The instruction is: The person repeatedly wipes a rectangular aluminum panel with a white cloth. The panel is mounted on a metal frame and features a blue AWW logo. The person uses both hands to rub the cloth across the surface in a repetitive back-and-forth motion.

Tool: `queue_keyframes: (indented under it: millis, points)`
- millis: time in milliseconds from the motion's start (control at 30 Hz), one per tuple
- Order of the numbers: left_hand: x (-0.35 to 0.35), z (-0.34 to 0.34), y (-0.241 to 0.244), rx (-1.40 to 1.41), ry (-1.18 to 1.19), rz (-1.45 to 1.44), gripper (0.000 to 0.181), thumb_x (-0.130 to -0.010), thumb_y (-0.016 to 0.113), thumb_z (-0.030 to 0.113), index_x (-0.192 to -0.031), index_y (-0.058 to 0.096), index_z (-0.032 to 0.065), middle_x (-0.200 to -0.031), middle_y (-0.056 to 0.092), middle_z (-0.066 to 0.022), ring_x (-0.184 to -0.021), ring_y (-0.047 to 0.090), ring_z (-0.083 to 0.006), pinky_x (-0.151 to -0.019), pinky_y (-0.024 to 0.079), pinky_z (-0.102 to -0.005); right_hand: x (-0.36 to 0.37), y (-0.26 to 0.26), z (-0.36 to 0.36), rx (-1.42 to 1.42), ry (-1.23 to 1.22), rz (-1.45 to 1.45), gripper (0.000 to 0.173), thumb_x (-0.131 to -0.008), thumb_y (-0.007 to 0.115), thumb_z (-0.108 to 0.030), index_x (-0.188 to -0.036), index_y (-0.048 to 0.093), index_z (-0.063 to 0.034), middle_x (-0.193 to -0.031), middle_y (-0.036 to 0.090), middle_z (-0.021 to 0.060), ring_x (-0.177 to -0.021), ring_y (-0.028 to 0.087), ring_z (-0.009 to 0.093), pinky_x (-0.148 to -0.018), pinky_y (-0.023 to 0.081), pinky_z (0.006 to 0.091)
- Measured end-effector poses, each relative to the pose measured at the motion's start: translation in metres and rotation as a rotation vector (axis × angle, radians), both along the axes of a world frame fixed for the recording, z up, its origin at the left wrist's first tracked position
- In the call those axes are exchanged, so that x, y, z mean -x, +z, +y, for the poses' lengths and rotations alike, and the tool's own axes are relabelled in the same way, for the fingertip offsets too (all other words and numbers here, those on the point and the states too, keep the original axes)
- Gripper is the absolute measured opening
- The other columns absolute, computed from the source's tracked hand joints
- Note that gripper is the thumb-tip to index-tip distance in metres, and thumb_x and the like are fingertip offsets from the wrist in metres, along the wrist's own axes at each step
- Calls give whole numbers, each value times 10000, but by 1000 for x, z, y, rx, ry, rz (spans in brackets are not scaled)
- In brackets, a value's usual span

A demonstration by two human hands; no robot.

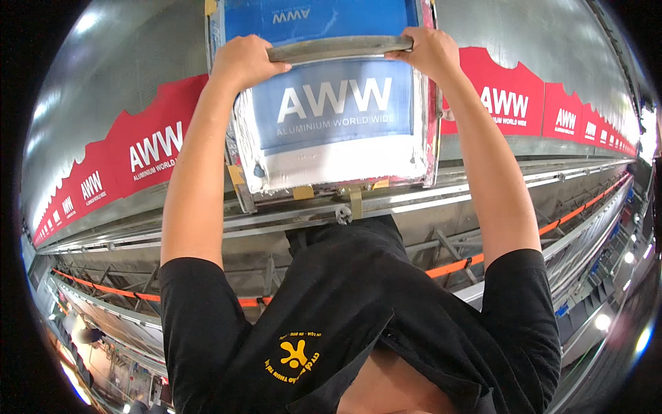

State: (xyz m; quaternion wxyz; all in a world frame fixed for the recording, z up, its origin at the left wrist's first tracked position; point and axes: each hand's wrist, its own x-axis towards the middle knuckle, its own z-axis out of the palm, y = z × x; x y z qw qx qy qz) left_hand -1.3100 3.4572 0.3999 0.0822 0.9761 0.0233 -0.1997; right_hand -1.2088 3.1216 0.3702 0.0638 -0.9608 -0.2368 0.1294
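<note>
In the head view, my left hand grips the left end of a long squeegee, and my right hand grips its right end. The squeegee lies across a framed printing screen with a blue mesh area that bears white lettering. White ink pools and smears along the screen's near end. Pieces of yellowish tape stick to the frame. Whether the squeegee's blade touches the mesh cannot be told, since its handle hides the lower edge.
Red printed pieces with white lettering lie in a row on a long grey table at both sides of the screen. A metal rail runs along its near edge. Behind me stand more long tables and an orange strip. Another person is far off, lower left.
</note>
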Motion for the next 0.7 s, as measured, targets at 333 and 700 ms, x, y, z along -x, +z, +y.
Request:
queue_keyframes:
  millis: [333, 700]
  points:
    - [140, -54, -1, 58, 149, 215, 452, -833, 785, 606, -1087, 824, 234, -870, 797, -66, -866, 771, -285, -767, 597, -441, 138, -10, -58, -59, 47, 19, 342, -809, 867, -448, -946, 768, -151, -898, 760, 43, -905, 728, 268, -794, 568, 432]
    - [175, -96, -1, 27, -23, -84, 758, -753, 734, 810, -868, 788, 63, -832, 758, -167, -852, 748, -366, -752, 592, -479, 160, 11, -65, 40, 98, 240, 723, -743, 790, -765, -919, 746, -66, -856, 757, 145, -878, 746, 345, -761, 575, 467]
